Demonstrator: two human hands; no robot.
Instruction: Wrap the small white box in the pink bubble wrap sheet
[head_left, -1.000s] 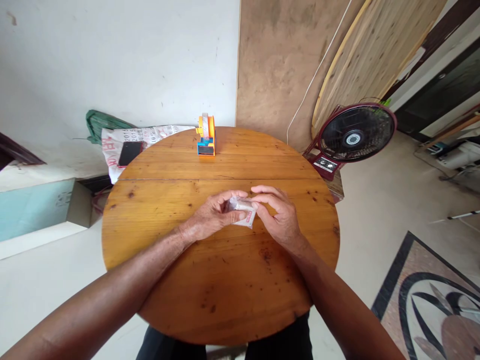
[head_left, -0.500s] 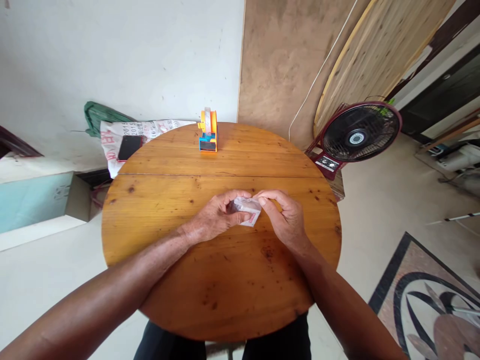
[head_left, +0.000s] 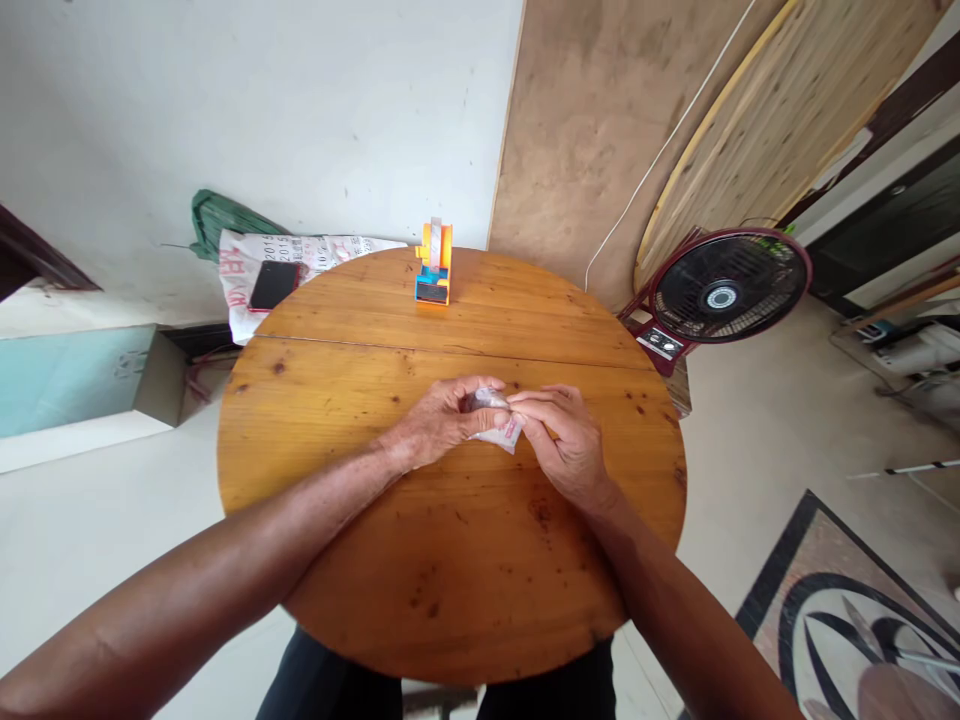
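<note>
Above the middle of the round wooden table (head_left: 360,560), a small clear plastic bag (head_left: 508,436) with red print is between my two hands. My left hand (head_left: 454,415) is closed around its left side, the thumb across the front and the fingers behind. Something dark or shadowed shows through the plastic near the left fingers; I cannot make it out. My right hand (head_left: 562,435) pinches the bag's right upper edge between thumb and fingertips, close to the left thumb. A lower corner of the bag hangs free below the fingers.
An orange and blue tape dispenser (head_left: 434,264) stands at the table's far edge. Behind the left edge, a dark phone (head_left: 274,286) lies on a white printed sack (head_left: 238,262). A dark red fan (head_left: 727,288) stands beyond the right edge, near a leaning round wooden board (head_left: 720,150).
My right fingertips have come in closer to the left thumb and now grip the bag's edge there. The bag's upper part looks more folded. The camera view has turned slightly.
</note>
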